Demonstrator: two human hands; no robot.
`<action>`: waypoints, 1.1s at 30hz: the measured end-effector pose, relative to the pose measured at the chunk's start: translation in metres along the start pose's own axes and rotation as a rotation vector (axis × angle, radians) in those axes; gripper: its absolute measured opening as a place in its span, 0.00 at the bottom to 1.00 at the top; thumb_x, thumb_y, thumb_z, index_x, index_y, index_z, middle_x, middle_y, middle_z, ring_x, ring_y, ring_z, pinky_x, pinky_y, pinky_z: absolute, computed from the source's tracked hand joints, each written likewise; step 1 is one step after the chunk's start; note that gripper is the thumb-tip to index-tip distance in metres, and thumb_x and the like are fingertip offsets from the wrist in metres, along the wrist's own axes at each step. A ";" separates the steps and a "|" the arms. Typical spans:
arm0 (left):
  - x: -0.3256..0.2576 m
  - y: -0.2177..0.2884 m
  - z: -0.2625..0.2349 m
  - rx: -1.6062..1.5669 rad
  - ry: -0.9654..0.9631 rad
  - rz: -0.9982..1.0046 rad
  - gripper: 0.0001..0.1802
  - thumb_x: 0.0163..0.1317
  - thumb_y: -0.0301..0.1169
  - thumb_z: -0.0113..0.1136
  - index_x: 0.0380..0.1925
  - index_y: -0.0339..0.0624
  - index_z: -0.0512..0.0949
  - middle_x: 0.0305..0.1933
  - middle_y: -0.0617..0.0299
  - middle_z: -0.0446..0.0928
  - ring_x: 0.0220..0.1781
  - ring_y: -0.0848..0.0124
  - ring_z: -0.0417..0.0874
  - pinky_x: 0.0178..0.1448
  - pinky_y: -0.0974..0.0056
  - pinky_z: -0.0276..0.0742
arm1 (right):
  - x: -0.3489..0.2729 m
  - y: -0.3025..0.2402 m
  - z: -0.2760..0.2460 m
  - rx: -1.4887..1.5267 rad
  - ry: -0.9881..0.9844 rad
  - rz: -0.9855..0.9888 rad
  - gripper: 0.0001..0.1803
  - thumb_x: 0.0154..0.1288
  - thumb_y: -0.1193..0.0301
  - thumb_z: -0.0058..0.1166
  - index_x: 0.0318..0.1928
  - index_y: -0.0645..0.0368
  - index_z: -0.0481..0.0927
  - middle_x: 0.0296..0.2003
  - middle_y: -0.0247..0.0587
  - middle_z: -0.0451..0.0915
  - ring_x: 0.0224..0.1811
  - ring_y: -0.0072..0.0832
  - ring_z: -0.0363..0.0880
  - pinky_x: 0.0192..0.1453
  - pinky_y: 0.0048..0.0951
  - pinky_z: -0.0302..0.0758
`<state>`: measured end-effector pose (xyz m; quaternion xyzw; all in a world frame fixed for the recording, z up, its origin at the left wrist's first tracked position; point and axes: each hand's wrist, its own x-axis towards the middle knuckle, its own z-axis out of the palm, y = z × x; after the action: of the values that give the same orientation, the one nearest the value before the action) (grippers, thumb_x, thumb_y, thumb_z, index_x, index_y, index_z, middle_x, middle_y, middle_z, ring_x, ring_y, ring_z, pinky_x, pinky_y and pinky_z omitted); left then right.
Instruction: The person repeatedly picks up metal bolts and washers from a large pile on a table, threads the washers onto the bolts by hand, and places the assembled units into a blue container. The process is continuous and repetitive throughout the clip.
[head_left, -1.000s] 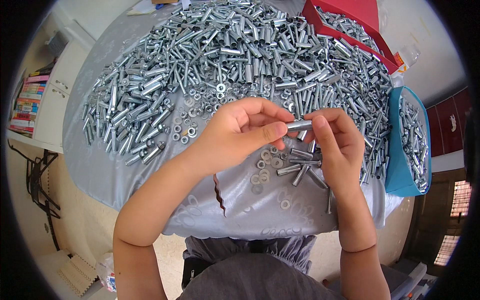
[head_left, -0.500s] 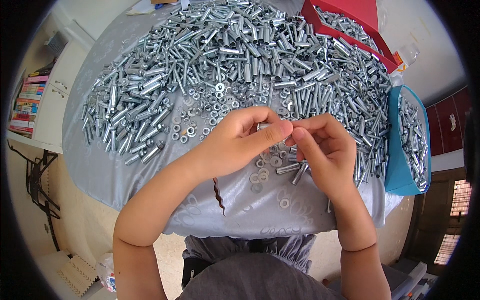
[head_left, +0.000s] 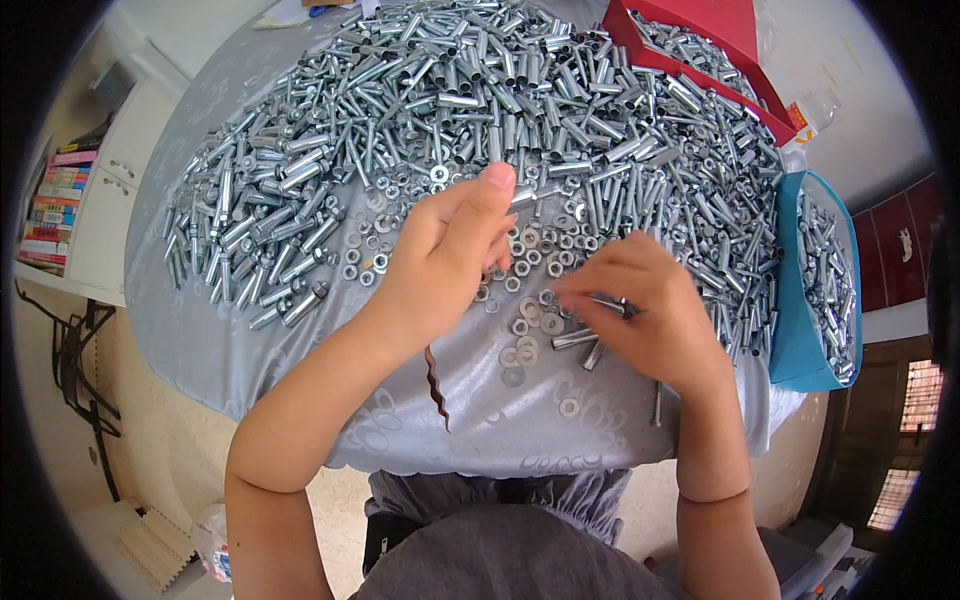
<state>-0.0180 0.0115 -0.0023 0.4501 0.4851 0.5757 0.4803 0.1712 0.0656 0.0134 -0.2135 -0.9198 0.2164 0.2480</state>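
Left hand [head_left: 445, 262]: grip closed on a shiny silver cylindrical metal sleeve [head_left: 524, 196], held over the grey-clothed desk [head_left: 490, 425]. Right hand [head_left: 640, 310]: blurred, curled near flat round silver metal washers [head_left: 551, 323]; whether its grip pinches anything cannot be determined.

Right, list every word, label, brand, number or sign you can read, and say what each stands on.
No text is clear enough to quote.
Book spines at far left: too small to read.
Orange label on a clear plastic item at right: too small.
Plastic bag, lower left: coloured patches, too blurred.
Metal hardware: no readable marks.
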 end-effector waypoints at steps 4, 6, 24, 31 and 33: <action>0.002 0.001 0.001 -0.019 0.052 -0.033 0.26 0.67 0.49 0.39 0.14 0.47 0.57 0.16 0.69 0.56 0.20 0.77 0.61 0.33 0.68 0.67 | -0.006 0.001 0.005 0.042 -0.143 0.076 0.11 0.45 0.75 0.62 0.34 0.53 0.83 0.23 0.34 0.71 0.29 0.32 0.70 0.33 0.31 0.67; 0.001 0.000 0.001 -0.026 0.062 -0.038 0.25 0.67 0.49 0.39 0.14 0.47 0.57 0.16 0.69 0.56 0.20 0.77 0.61 0.33 0.68 0.67 | -0.005 -0.002 0.004 0.035 -0.176 0.081 0.10 0.45 0.74 0.61 0.33 0.52 0.83 0.25 0.35 0.72 0.30 0.33 0.71 0.37 0.32 0.67; 0.003 -0.009 -0.001 -0.055 0.060 -0.043 0.25 0.65 0.50 0.44 0.14 0.45 0.62 0.15 0.71 0.59 0.20 0.80 0.61 0.32 0.71 0.63 | -0.009 -0.005 0.005 0.033 -0.226 0.081 0.04 0.49 0.74 0.58 0.28 0.57 0.79 0.27 0.36 0.74 0.33 0.35 0.71 0.40 0.32 0.67; 0.004 -0.011 -0.001 -0.053 0.050 -0.047 0.26 0.64 0.51 0.45 0.15 0.43 0.66 0.15 0.72 0.61 0.20 0.82 0.62 0.28 0.74 0.61 | -0.006 -0.006 0.003 0.087 -0.266 0.052 0.05 0.49 0.77 0.55 0.30 0.60 0.75 0.28 0.40 0.73 0.34 0.36 0.72 0.40 0.32 0.68; 0.002 -0.011 -0.001 -0.026 0.053 -0.057 0.26 0.64 0.51 0.45 0.15 0.42 0.67 0.15 0.72 0.62 0.20 0.83 0.62 0.26 0.74 0.59 | -0.004 -0.008 0.007 0.274 -0.125 0.144 0.06 0.51 0.78 0.55 0.31 0.61 0.74 0.29 0.39 0.73 0.33 0.31 0.73 0.39 0.28 0.69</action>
<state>-0.0183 0.0143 -0.0136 0.4141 0.5028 0.5799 0.4894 0.1676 0.0549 0.0104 -0.2289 -0.8777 0.3701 0.2008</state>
